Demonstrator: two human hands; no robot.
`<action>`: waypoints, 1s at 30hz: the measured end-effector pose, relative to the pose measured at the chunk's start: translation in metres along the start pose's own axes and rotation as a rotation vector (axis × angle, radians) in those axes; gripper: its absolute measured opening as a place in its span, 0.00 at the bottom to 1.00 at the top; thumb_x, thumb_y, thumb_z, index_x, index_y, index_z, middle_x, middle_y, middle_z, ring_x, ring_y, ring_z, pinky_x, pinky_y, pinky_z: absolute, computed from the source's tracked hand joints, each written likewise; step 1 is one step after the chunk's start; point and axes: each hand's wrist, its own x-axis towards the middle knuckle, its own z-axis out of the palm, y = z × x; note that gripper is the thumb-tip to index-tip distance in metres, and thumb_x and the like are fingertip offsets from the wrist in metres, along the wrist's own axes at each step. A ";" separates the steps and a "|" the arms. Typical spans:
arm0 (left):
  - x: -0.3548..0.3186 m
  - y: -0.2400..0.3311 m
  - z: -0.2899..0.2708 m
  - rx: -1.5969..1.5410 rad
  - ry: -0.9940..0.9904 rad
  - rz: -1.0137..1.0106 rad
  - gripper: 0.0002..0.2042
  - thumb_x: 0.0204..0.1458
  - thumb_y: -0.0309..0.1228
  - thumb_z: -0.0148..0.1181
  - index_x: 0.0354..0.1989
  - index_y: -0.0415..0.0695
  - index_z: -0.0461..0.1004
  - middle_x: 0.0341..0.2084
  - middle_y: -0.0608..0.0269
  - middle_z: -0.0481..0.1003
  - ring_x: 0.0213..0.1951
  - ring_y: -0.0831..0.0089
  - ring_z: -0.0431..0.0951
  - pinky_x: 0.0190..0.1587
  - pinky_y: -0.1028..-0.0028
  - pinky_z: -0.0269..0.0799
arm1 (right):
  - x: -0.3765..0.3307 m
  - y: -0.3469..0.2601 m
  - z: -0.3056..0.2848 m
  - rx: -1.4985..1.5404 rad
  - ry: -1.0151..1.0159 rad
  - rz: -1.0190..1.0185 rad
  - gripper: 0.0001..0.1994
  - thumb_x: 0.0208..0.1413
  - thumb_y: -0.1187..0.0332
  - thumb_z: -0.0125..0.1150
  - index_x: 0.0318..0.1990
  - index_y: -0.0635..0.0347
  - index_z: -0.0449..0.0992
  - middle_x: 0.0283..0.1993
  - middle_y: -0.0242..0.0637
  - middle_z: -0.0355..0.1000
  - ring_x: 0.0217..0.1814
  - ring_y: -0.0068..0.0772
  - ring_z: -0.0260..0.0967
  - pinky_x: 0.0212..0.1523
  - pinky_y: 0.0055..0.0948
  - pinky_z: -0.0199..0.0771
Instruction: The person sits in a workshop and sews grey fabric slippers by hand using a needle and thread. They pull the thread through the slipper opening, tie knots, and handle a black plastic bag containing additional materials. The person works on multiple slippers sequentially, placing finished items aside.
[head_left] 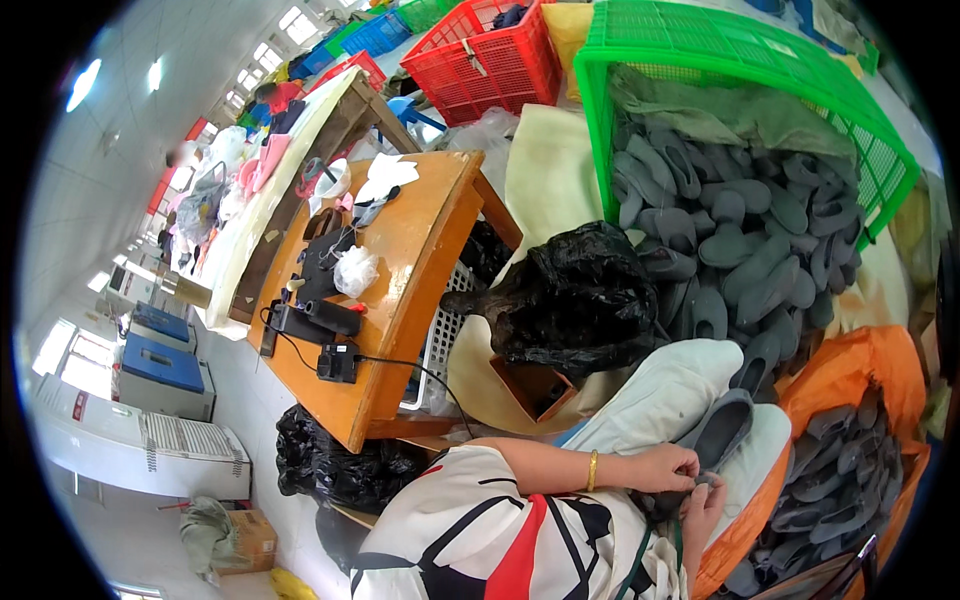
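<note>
At the left of the frame, a wooden table (420,250) is carrying a black power unit with a cable (338,362), a clear plastic bag (354,270) and scraps of white cloth (385,175). That cable is trailing off the table's near edge toward the person's lap, so a knee or sleeve catching it could drag the unit off. Toward the middle, a black plastic bag (575,295) is slumping against a small brown box (535,385). Lower centre, the left hand (672,468) is pinching closed on the heel of a grey insole (722,428), which is resting on the white-covered lap (665,395). Just right of it, the right hand (700,510) is curling around the same end from below; whether it is gripping a tool I cannot tell. With so small a hold, the insole could slip sideways. At upper right, a green crate (720,45) is lying tipped with grey insoles (740,225) spilling out, and the heap could slide further. At lower right, an orange sack (860,365) is holding more insoles (835,480).
</note>
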 end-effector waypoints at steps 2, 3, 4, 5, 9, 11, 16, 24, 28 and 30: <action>0.011 -0.028 0.003 -0.008 0.006 0.090 0.12 0.54 0.36 0.64 0.36 0.39 0.73 0.27 0.68 0.75 0.26 0.83 0.71 0.25 0.78 0.69 | 0.007 0.007 -0.002 -0.042 0.017 -0.012 0.11 0.63 0.69 0.55 0.50 0.60 0.65 0.22 0.23 0.61 0.19 0.10 0.54 0.18 0.14 0.50; 0.009 -0.020 0.004 -0.055 -0.008 0.038 0.12 0.54 0.35 0.64 0.36 0.39 0.73 0.26 0.68 0.75 0.25 0.83 0.71 0.24 0.79 0.68 | 0.011 0.010 -0.003 -0.075 0.042 -0.032 0.10 0.63 0.70 0.55 0.49 0.59 0.65 0.23 0.22 0.61 0.19 0.10 0.54 0.18 0.14 0.49; 0.009 -0.014 0.003 -0.100 -0.023 -0.016 0.11 0.54 0.35 0.64 0.36 0.39 0.74 0.26 0.69 0.75 0.25 0.83 0.70 0.23 0.79 0.68 | 0.013 0.011 -0.005 -0.066 0.044 -0.025 0.10 0.63 0.70 0.55 0.49 0.59 0.65 0.24 0.22 0.61 0.19 0.10 0.54 0.18 0.15 0.49; 0.011 -0.018 0.004 -0.103 -0.015 0.023 0.10 0.53 0.33 0.65 0.34 0.39 0.74 0.25 0.69 0.75 0.25 0.84 0.71 0.23 0.79 0.67 | 0.014 0.012 -0.006 -0.056 0.045 -0.018 0.10 0.63 0.70 0.54 0.49 0.59 0.65 0.24 0.22 0.61 0.19 0.10 0.54 0.18 0.15 0.49; 0.018 -0.019 0.005 -0.094 -0.033 0.034 0.09 0.52 0.33 0.64 0.31 0.39 0.75 0.22 0.69 0.74 0.24 0.83 0.70 0.23 0.79 0.66 | 0.016 0.006 0.002 -0.019 0.035 -0.038 0.08 0.65 0.69 0.52 0.48 0.59 0.65 0.24 0.22 0.61 0.18 0.11 0.54 0.18 0.14 0.50; 0.018 -0.025 0.005 -0.095 -0.020 0.033 0.10 0.52 0.33 0.64 0.32 0.39 0.74 0.22 0.69 0.73 0.23 0.83 0.70 0.23 0.79 0.66 | 0.010 -0.022 0.010 -0.036 -0.011 0.103 0.09 0.66 0.68 0.51 0.49 0.59 0.66 0.23 0.24 0.63 0.19 0.12 0.56 0.18 0.14 0.53; 0.011 -0.016 0.006 -0.144 -0.001 0.012 0.09 0.52 0.33 0.62 0.33 0.41 0.72 0.22 0.70 0.72 0.21 0.83 0.69 0.22 0.78 0.65 | 0.023 -0.039 -0.010 -0.313 -0.029 0.030 0.11 0.68 0.64 0.49 0.48 0.59 0.72 0.21 0.25 0.65 0.17 0.12 0.58 0.16 0.14 0.56; 0.001 0.005 -0.001 -0.095 -0.047 -0.032 0.09 0.54 0.34 0.60 0.37 0.42 0.71 0.25 0.70 0.72 0.20 0.83 0.68 0.21 0.79 0.65 | 0.047 -0.006 -0.024 -0.518 -0.160 -0.072 0.13 0.65 0.66 0.53 0.30 0.64 0.72 0.23 0.26 0.68 0.23 0.20 0.60 0.24 0.24 0.61; 0.004 0.017 -0.007 -0.076 -0.105 0.034 0.10 0.54 0.35 0.61 0.39 0.42 0.73 0.26 0.69 0.73 0.22 0.82 0.69 0.24 0.79 0.66 | 0.041 -0.014 -0.021 -0.130 -0.094 0.065 0.12 0.65 0.65 0.54 0.29 0.57 0.72 0.21 0.24 0.66 0.19 0.16 0.57 0.20 0.19 0.56; 0.003 0.027 -0.011 0.029 -0.119 0.009 0.10 0.54 0.34 0.62 0.38 0.42 0.75 0.25 0.69 0.73 0.23 0.81 0.70 0.26 0.78 0.67 | 0.034 -0.016 -0.013 -0.022 -0.075 0.157 0.11 0.65 0.64 0.55 0.30 0.55 0.72 0.21 0.23 0.66 0.17 0.14 0.57 0.17 0.18 0.55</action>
